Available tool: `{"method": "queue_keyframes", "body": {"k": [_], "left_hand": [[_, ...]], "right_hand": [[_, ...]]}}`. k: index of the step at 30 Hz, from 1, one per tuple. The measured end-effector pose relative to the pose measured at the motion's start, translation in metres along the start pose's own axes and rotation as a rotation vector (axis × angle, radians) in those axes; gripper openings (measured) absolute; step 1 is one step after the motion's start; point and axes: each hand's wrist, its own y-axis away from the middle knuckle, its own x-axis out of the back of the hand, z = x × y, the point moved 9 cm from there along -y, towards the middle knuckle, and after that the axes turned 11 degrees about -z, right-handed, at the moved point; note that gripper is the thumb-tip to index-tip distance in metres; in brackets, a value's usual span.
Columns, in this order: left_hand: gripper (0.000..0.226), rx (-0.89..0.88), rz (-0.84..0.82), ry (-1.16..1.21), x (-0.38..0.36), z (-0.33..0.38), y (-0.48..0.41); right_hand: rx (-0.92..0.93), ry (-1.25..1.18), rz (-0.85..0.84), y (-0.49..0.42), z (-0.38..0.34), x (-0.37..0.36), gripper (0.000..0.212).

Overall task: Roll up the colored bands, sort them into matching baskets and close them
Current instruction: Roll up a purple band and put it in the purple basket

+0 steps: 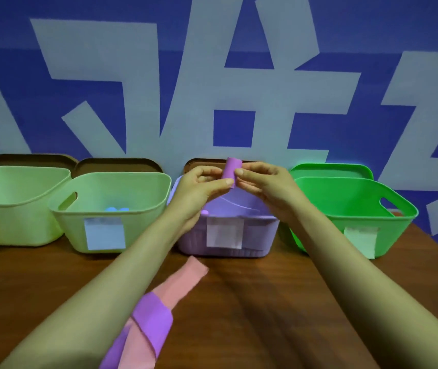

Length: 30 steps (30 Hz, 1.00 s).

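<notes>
- Nearest the camera, a pink band (183, 283) and a purple band (151, 318) lie flat and overlapping on the desk (265, 315), not yet rolled.
- Four baskets stand in a row at the back of the desk: two pale green baskets (13, 198) (122, 190), a purple basket (260, 234) and a bright green basket (345, 198). All are open, with lids (116, 166) propped behind them.
- The left hand (199, 187) and right hand (265, 182) meet above the purple basket, each pinching the same piece between thumb and fingers.
- That piece is a purple roll (230, 170), held nearly upright over the basket's rear half, clear of its rim.
- The step in hand looks like finishing the roll and dropping it in. To do it well, keep the thumbs pressing on the loose outer edge so the coil stays tight, lower it close to the basket floor, then release both pinches together so it does not spring open.
- Blue rolls (116, 209) already sit in the second pale green basket.
</notes>
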Motion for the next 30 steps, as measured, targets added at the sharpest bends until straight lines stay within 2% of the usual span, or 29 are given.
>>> {"method": "queue_keyframes", "body": {"k": [4,7,11,15,18,21,25,30], "left_hand": [[0.019,0.149,0.043,0.081,0.009,0.000,-0.041],[0.021,0.268,0.084,0.076,0.019,-0.010,-0.058],[0.027,0.454,0.046,0.056,0.025,-0.029,-0.067],[0.023,0.685,-0.087,-0.228,0.043,-0.048,-0.066],[0.021,0.750,-0.142,-0.519,0.063,-0.056,-0.072],[0.037,0.798,-0.245,-0.838,0.072,-0.072,-0.084],[0.026,0.826,-0.365,-1.021,0.069,-0.095,-0.094],[0.024,0.795,-0.419,-1.113,0.068,-0.115,-0.098]], "right_hand": [[-0.207,-0.009,0.040,-0.047,0.005,0.012,0.017],[-0.397,-0.030,0.052,-0.065,0.017,0.016,0.007],[-0.573,-0.020,0.097,-0.073,0.041,0.023,0.007],[-0.734,0.006,0.148,-0.070,0.073,0.028,0.012],[-0.848,0.075,0.177,-0.070,0.104,0.034,0.013],[-0.958,0.158,0.171,-0.076,0.139,0.038,0.013],[-1.037,0.267,0.174,-0.088,0.175,0.042,0.017],[-1.068,0.310,0.185,-0.094,0.193,0.040,0.023]]}}
